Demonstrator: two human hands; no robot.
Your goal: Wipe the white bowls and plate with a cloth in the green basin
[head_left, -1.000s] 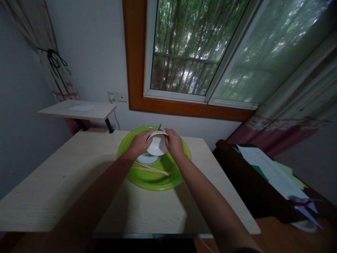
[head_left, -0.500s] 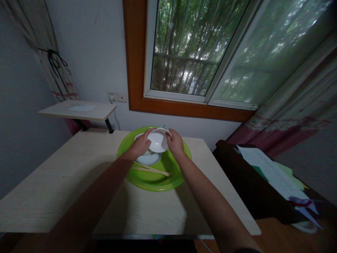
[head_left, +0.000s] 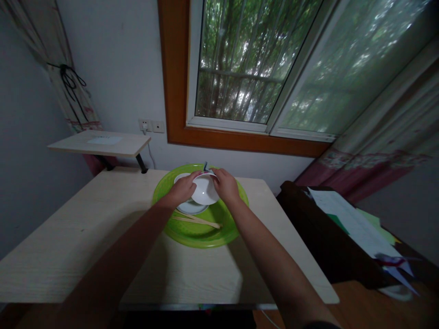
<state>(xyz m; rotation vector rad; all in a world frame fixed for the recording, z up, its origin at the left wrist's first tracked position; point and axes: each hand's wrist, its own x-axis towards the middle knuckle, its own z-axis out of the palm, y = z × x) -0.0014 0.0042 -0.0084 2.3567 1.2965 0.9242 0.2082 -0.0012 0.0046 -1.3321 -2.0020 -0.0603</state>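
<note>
A small white bowl (head_left: 204, 192) is held tipped over a large green plate (head_left: 202, 228) on the table. My left hand (head_left: 183, 188) grips the bowl's left side and my right hand (head_left: 224, 185) grips its right side, fingers curled on the rim. A bluish scrap (head_left: 206, 167) shows at the bowl's far rim, too small to name. Under the bowl a white saucer (head_left: 188, 208) lies on the green plate. A pair of wooden chopsticks (head_left: 197, 220) lies across the plate nearer to me.
The light wooden table (head_left: 85, 237) stands against the wall below a window. A small raised shelf (head_left: 99, 142) with a paper is at the back left. A dark side table (head_left: 329, 237) with papers (head_left: 353, 224) stands to the right.
The bowl has been turned between both hands, from open side facing me to tipped away again, and has sunk slightly towards the saucer. Hands stay over the plate.
</note>
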